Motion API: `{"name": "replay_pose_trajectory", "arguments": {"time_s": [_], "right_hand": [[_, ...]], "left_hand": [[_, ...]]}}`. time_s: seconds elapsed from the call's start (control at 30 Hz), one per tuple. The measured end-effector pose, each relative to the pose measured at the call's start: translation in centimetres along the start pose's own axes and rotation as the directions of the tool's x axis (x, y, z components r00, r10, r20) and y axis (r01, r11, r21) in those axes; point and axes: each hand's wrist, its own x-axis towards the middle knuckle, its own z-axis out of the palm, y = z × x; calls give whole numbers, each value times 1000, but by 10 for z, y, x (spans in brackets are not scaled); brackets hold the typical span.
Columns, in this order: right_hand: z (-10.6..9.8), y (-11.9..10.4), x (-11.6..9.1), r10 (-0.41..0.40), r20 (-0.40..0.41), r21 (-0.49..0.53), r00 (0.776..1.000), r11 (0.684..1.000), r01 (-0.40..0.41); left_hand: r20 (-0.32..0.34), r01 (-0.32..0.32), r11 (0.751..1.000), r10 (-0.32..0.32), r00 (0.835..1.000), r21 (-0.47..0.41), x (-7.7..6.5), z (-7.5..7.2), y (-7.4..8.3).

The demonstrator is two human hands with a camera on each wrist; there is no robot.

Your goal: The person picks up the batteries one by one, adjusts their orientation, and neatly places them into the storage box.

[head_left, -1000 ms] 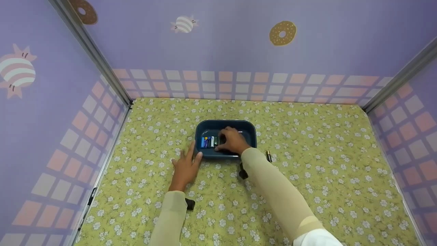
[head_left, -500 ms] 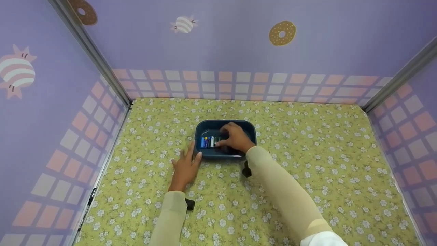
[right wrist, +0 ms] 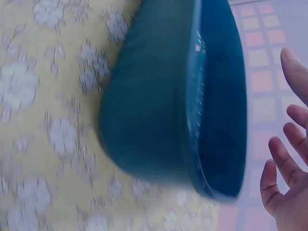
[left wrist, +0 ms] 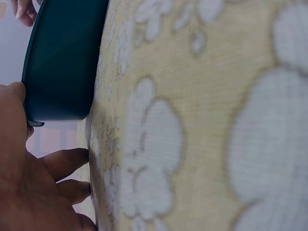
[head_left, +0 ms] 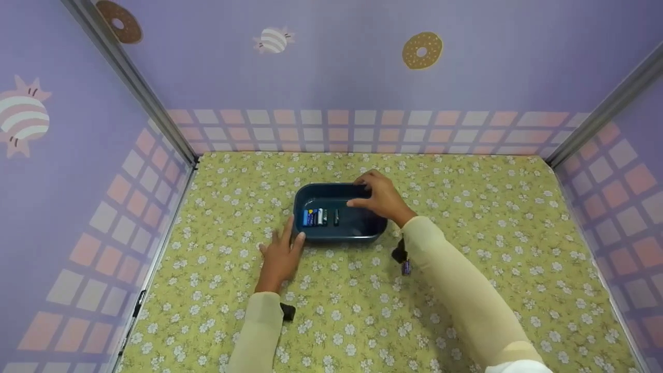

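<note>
A dark teal plastic basin (head_left: 357, 240) sits on the floral cloth. Toward its left end several batteries (head_left: 313, 217) lie side by side in a row, and one dark battery (head_left: 336, 217) lies a little apart to their right. My left hand (head_left: 280, 259) rests at the basin's front left corner, fingers spread; in the left wrist view the thumb touches the rim and other fingertips rest on the cloth. My right hand (head_left: 383, 198) is over the basin's right end, fingers apart and nothing between them. In the right wrist view its fingers (right wrist: 284, 159) are loosely bent beside the rim.
A purple battery (head_left: 406, 267) lies on the cloth (head_left: 331, 321) beside the right wrist's black camera mount (head_left: 399, 252). Purple printed walls (head_left: 342, 67) stand behind and at both sides, with metal posts in the corners.
My right hand has let go of a battery and moved up and right from the basin's middle. The purple battery has come into view by the right wrist. My left hand stays in place.
</note>
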Motion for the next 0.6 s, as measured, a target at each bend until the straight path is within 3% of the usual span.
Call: {"name": "replay_pose_trajectory", "arguments": {"time_s": [0.33, 0.6], "right_hand": [[-45, 19, -35, -12, -57, -74, 998, 997, 8], [-68, 35, -70, -26, -113, -100, 993, 995, 15]], "left_hand": [[-9, -2, 1000, 2, 1000, 11, 1, 2, 0], [-3, 9, 1000, -9, 1000, 6, 2, 1, 1]]}}
